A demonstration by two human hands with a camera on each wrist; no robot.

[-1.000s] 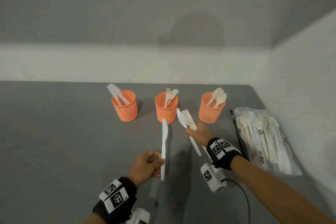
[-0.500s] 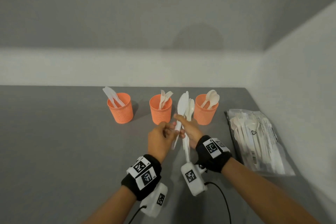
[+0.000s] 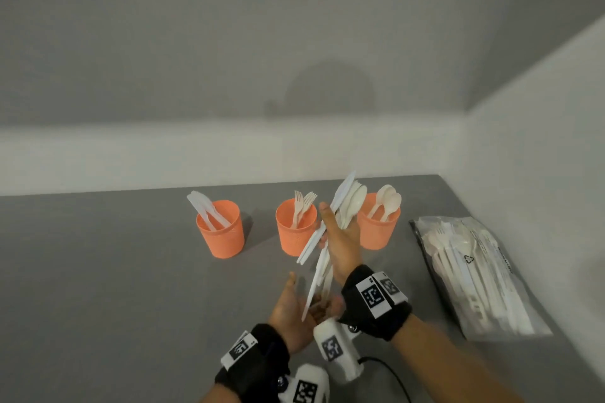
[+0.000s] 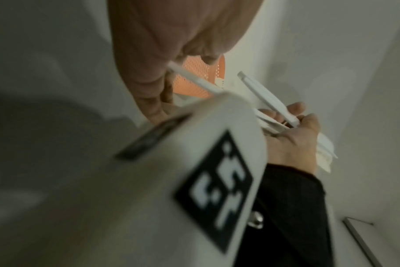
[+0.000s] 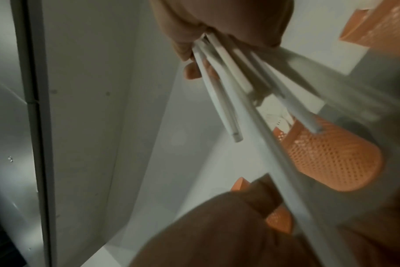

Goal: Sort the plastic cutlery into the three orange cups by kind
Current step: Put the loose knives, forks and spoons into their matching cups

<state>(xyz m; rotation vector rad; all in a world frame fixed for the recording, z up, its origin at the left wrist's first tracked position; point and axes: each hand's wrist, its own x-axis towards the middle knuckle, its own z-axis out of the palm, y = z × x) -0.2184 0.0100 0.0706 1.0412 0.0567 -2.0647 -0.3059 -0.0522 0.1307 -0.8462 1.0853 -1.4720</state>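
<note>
Three orange cups stand in a row in the head view: the left cup [image 3: 221, 232] holds knives, the middle cup [image 3: 294, 232] forks, the right cup [image 3: 379, 229] spoons. My right hand [image 3: 340, 235] grips a fanned bundle of white cutlery [image 3: 348, 203], a knife and spoons among it, raised in front of the middle and right cups. My left hand [image 3: 291, 307] lies palm up below it, thumb straight, touching the bundle's handle ends [image 3: 314, 291]. In the right wrist view the handles [image 5: 219, 81] splay out from my right hand's fingers [image 5: 189, 70].
A clear bag of more white cutlery [image 3: 474, 271] lies on the grey table [image 3: 98, 271] at the right, close to the side wall. A black cable [image 3: 386, 366] trails near the table's front edge.
My left hand carried its knife over to the right hand's bundle and let it go there. It has since dropped down to the handle ends. The right hand has lifted the bundle towards the cups.
</note>
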